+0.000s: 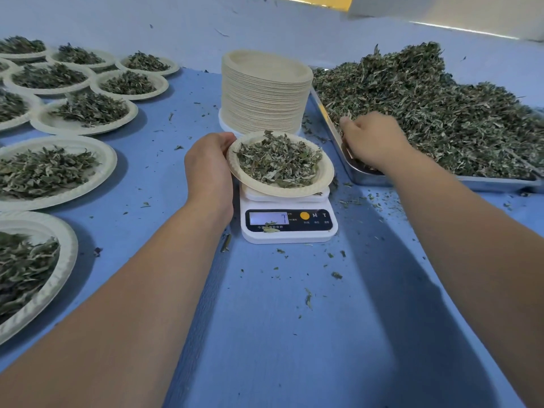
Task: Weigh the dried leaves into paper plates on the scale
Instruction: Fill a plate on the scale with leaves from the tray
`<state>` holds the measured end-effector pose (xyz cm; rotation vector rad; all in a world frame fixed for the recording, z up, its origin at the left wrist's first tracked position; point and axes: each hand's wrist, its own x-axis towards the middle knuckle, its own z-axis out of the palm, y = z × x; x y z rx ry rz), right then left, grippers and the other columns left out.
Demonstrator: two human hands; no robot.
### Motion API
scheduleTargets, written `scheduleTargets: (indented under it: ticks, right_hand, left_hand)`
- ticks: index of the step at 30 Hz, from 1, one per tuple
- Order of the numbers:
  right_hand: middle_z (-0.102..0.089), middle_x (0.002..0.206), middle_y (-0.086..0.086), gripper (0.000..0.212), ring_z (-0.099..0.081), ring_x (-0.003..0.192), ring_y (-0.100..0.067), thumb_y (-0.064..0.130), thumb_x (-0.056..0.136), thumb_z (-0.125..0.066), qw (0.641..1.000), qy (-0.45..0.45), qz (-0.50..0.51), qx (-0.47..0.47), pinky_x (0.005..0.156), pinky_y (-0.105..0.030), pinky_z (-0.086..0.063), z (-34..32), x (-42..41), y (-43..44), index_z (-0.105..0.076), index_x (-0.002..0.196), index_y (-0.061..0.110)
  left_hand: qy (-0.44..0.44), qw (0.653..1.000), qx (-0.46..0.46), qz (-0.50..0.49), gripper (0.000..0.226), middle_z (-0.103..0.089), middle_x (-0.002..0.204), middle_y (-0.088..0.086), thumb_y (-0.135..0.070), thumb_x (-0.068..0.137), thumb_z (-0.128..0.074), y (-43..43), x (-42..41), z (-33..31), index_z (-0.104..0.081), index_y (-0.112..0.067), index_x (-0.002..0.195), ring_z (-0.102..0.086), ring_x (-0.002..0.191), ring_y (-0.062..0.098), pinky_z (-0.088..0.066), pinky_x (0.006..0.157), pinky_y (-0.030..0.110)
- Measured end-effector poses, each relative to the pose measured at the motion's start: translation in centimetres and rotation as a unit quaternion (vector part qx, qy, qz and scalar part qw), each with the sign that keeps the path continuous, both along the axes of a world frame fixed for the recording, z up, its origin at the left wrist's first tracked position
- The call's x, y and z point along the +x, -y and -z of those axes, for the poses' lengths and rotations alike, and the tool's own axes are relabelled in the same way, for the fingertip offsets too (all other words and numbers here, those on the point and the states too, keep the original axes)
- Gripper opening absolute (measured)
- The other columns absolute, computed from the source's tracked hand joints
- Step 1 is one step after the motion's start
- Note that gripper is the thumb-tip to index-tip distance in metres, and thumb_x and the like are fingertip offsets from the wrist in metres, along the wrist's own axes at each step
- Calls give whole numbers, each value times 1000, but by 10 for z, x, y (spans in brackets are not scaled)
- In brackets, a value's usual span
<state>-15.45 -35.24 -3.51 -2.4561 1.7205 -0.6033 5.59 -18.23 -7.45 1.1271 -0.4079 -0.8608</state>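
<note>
A paper plate [322, 184] filled with dried leaves [278, 161] sits tilted on the white digital scale [290, 235]. My left hand [209, 169] grips the plate's left rim. My right hand [374, 139] reaches into the near corner of the metal tray [362, 179], fingers curled down into the big heap of dried leaves [441, 113]; what the fingers hold is hidden. A tall stack of empty paper plates [265, 92] stands just behind the scale.
Several filled paper plates [53, 172] cover the blue table [279, 334] on the left. Loose leaf bits lie scattered around the scale and on its display. A pale wall runs along the back.
</note>
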Motion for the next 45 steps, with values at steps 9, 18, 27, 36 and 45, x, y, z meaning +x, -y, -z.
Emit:
scheduleTargets:
  ticks: [9,18,27,36,45]
  right_hand:
    - [-61,64,-11,53,-57,62,-32,43,104,-36,984,117,-24,-135,62,-33,-48,-4,-7,-40,-63,77,6]
    - [-62,81,5,41,-58,98,-23,46,103,-32,980,-6,-37,-197,116,-49,-23,17,2,-122,-65,104,21]
    - [-65,88,7,43,-62,103,-23,54,103,-31,994,45,-76,-68,122,-59,-3,16,21,-137,-60,110,23]
    - [-58,136,19,39,-20,150,-2,68,81,-66,961,134,-226,86,113,-37,-31,6,40,-152,-61,113,47]
    - [-68,99,21,45,-53,88,2,72,71,-74,952,185,-245,7,69,-7,-34,-18,121,-147,-72,103,39]
  left_hand:
    - [-12,1000,5,5,35,-55,96,1,-31,60,-55,1,1,-1,-56,-21,94,-44,80,23,-36,71,45]
    - [3,999,18,27,43,-71,123,2,-47,71,-61,5,4,4,-70,-27,107,-69,111,25,-51,105,51]
    - [-33,999,25,31,41,-74,121,13,-39,90,-55,-5,-1,-7,-72,-15,119,-70,115,32,-51,106,55]
    - [-77,993,0,-84,27,-74,113,13,-23,100,-51,-21,32,-37,-67,-19,121,-76,94,30,-61,85,56]
    - [-227,946,-173,-156,19,-62,85,6,-18,98,-38,-37,71,-56,-57,-14,99,-61,78,26,-57,76,37]
